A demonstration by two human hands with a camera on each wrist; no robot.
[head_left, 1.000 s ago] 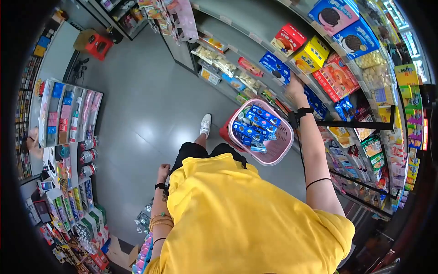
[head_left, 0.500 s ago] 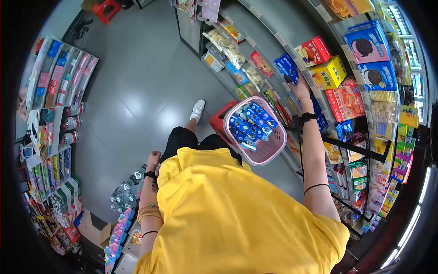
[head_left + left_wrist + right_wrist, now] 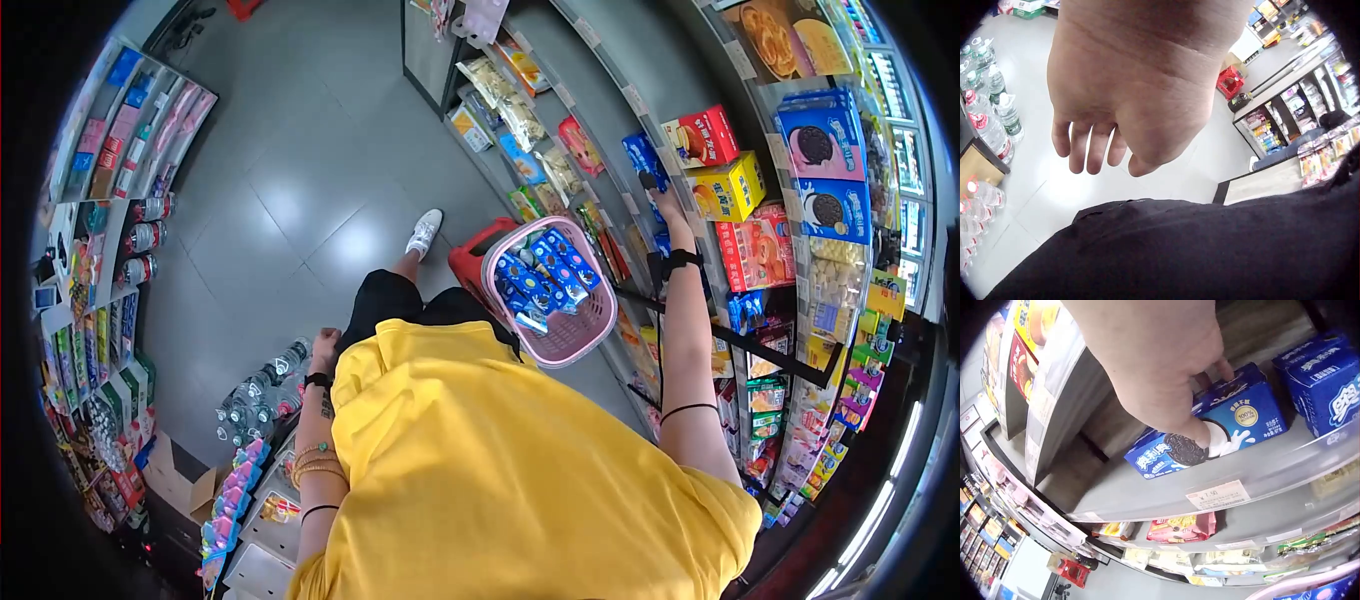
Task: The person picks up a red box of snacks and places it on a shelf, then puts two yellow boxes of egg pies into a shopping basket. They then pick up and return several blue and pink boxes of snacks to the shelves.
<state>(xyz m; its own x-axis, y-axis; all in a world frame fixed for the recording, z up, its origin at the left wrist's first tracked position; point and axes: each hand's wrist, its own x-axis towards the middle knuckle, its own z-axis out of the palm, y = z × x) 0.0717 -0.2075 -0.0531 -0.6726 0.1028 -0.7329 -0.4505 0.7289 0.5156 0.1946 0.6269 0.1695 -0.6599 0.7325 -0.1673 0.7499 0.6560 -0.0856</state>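
On a shop shelf (image 3: pixel 1147 504), the right hand (image 3: pixel 1160 375) is gripping a blue biscuit box (image 3: pixel 1244 415); the left hand (image 3: pixel 1129 87) is hanging empty, fingers loosely curled.

Compared with a second ago, the blue cookie box (image 3: pixel 642 158) and right hand (image 3: pixel 672 208) are seen farther from the pink basket (image 3: pixel 572 340), the box's printed front being shown more narrowly from above.

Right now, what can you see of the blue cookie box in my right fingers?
The long blue box looks like shiny cardboard. Its front shows a dark cookie, a white splash, a round yellow badge and white writing. It seems to rest long side down on the grey shelf, behind a white price label. Your right fingers grip it, thumb on the front.
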